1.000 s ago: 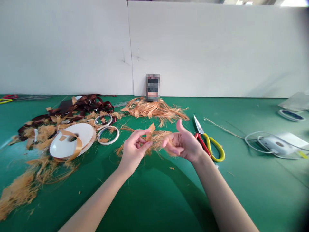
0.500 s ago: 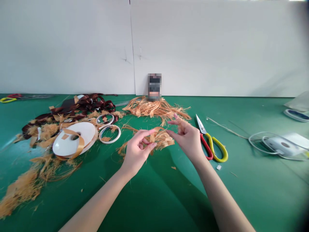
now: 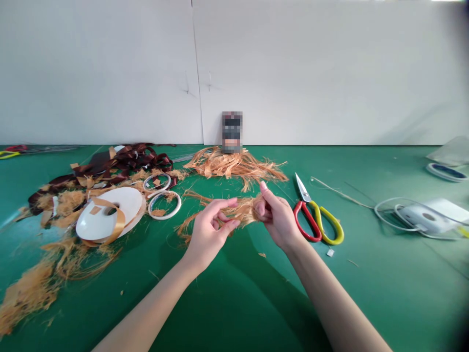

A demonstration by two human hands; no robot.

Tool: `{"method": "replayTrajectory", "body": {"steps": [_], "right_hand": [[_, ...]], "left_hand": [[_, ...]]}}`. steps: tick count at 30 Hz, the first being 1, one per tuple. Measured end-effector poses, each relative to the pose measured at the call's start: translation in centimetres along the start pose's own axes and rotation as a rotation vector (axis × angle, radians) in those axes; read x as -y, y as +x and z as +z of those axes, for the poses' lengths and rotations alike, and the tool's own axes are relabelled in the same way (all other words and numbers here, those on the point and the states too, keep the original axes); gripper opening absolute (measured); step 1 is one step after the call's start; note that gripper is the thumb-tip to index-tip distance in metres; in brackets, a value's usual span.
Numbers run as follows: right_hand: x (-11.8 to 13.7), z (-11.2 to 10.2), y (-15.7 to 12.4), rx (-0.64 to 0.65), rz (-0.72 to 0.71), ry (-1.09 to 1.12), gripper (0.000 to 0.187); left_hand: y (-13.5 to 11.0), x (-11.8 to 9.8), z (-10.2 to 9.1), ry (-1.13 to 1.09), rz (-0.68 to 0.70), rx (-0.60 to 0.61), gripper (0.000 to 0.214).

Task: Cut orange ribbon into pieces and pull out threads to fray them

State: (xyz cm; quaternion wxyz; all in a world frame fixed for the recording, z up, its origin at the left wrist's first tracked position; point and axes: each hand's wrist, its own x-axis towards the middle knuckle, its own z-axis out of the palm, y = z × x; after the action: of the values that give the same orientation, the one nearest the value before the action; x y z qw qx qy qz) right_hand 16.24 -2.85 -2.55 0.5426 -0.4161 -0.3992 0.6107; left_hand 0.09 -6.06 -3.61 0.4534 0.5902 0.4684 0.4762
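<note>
The left hand [image 3: 210,230] and right hand [image 3: 278,217] both grip a frayed tan ribbon tuft [image 3: 238,212], fingers pinched closed on it, its long axis running 9-to-3 between them. Red-and-yellow-handled scissors [image 3: 317,220] lie at 3 o'clock, a fibre pile [image 3: 234,166] at 12 o'clock, and a white ribbon spool [image 3: 124,203] at 9 o'clock.

the left forearm [image 3: 146,300] and right forearm [image 3: 331,300] reach out bare and angle toward each other. the left hand [image 3: 210,230] sits lower, curled and pinching, while the right hand [image 3: 278,220] pinches higher up, the two hands close together, not quite touching.
</note>
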Motion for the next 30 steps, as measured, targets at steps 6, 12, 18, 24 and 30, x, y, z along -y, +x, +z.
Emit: {"method": "replayTrajectory", "body": {"steps": [6, 12, 18, 24, 30], "right_hand": [[-0.1, -0.3, 0.1, 0.057, 0.059, -0.049, 0.051], [0.3, 0.0, -0.1, 0.118, 0.129, -0.080, 0.048], [0.4, -0.5, 0.2, 0.129, 0.142, 0.004, 0.050], [0.1, 0.5, 0.1, 0.113, 0.212, 0.261, 0.036], [0.0, 0.4, 0.0, 0.098, 0.172, 0.325, 0.035]], "left_hand": [[0.3, 0.4, 0.3, -0.174, -0.244, 0.123, 0.036], [0.2, 0.5, -0.2, -0.292, -0.358, 0.318, 0.030], [0.1, 0.4, -0.3, -0.301, -0.286, 0.195, 0.038], [0.0, 0.5, 0.1, -0.280, -0.170, 0.057, 0.038], [-0.3, 0.6, -0.1, -0.258, -0.143, 0.048, 0.044]]}}
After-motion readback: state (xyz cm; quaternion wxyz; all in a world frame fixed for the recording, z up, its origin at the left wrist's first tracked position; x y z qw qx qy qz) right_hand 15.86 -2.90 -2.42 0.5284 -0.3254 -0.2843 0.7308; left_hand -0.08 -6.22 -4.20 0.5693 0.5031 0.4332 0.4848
